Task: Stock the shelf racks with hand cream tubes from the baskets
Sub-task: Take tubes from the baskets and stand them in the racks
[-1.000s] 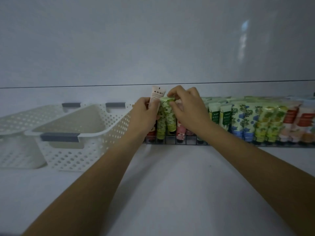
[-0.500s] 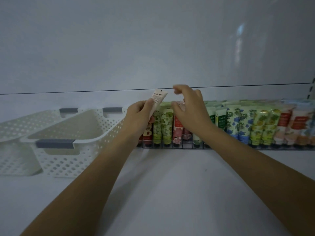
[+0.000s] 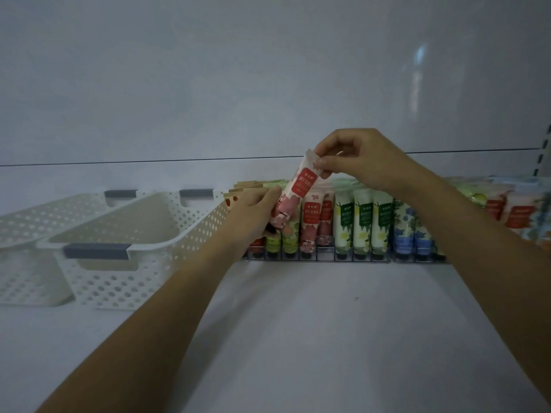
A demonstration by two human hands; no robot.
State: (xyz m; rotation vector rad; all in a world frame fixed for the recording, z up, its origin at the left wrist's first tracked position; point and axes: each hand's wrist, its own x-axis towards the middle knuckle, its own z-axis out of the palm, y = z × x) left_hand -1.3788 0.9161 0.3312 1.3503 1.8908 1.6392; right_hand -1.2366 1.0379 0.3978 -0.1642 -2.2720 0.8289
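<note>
Pink tube (image 3: 293,198) tilts: crimp up-right pinched in right hand (image 3: 357,162) fingers, cap down-left against left hand (image 3: 253,217), its curled fingers' grip unclear; rack (image 3: 326,259) slots lie just below.

Open room lies over the near white shelf board (image 3: 298,338), up to the dark wire rack (image 3: 325,257) at the far side. The rack's slots are packed with upright printed cream tubes (image 3: 362,222), side by side. Two white perforated plastic baskets (image 3: 125,281) with grey handles fill the left, the nearer just beside the rack. Above the tubes, air is open to the plain white back panel (image 3: 268,84).
</note>
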